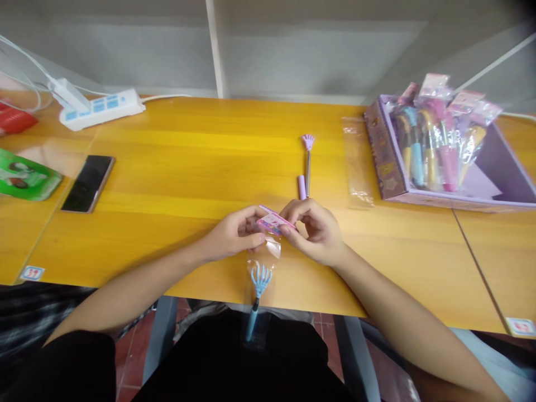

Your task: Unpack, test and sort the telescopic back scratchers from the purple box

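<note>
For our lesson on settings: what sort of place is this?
Probably a shared workroom: a numbered label on the table, a purple box of bagged items, and a power strip.

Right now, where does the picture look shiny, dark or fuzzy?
Head view: white glare on the clear bag with the blue claw; head view: soft shadow on the table beside the left forearm, dark top right corner; head view: the pink card has writing too fuzzy to read.

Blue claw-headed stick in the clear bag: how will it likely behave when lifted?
The stick probably stays stiff, since it looks straight. The bag around it likely flexes and feels slippery, being thin, glossy and wrinkled. The claw, with slender, splayed prongs, might snag the bag.
</note>
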Action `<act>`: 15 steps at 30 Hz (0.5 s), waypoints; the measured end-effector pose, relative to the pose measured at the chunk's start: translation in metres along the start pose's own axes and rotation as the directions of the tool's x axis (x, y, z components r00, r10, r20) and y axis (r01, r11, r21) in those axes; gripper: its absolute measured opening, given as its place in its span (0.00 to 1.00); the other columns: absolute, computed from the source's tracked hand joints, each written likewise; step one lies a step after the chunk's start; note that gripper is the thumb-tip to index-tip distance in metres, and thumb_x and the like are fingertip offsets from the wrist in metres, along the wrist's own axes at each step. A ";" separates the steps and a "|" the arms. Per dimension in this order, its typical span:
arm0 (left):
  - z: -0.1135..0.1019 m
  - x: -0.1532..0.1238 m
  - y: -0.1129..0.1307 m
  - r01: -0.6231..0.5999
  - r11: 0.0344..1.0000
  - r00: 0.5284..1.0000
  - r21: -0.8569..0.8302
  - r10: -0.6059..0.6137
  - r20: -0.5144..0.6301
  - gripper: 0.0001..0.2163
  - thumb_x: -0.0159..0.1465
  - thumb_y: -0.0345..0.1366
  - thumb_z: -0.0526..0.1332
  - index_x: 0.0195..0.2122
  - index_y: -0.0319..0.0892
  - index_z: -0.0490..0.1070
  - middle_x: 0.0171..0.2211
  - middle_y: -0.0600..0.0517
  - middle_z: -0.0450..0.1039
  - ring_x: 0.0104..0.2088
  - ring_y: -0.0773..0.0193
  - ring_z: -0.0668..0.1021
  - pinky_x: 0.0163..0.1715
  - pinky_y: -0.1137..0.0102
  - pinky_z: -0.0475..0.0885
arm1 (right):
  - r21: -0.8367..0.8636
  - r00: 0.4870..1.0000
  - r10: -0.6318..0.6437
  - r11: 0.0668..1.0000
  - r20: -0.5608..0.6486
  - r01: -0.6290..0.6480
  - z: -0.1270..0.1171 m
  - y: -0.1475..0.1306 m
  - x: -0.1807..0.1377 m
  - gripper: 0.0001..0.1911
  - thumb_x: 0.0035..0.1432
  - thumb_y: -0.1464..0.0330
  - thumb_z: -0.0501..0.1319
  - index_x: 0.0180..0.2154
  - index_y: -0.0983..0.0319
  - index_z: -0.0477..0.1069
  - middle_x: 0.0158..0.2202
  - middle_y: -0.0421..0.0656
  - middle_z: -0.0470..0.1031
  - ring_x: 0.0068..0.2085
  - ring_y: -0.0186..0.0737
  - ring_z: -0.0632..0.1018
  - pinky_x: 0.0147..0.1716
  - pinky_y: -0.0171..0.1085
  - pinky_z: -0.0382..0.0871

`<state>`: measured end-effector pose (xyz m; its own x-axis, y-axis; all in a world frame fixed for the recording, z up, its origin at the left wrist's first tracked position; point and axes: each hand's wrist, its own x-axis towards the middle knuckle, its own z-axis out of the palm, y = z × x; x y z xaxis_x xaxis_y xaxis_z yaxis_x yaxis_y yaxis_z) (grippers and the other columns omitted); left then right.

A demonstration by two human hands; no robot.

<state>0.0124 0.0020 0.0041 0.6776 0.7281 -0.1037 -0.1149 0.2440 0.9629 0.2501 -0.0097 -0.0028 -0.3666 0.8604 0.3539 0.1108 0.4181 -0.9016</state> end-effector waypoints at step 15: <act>0.002 0.000 -0.007 -0.007 0.990 1.000 0.144 0.011 -0.025 0.21 0.61 0.33 0.71 0.55 0.44 0.69 0.48 0.47 0.79 0.47 0.60 0.81 0.43 0.68 0.77 | -0.062 0.996 -0.044 0.997 0.076 0.049 -0.008 0.000 0.005 0.05 0.71 0.64 0.67 0.46 0.56 0.73 0.35 0.41 0.76 0.30 0.36 0.75 0.29 0.39 0.71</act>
<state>0.0149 -0.0013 -0.0019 0.6582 0.7463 -0.0991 -0.0139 0.1437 0.9895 0.2553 -0.0033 0.0007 -0.4401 0.8166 0.3735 0.1496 0.4768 -0.8662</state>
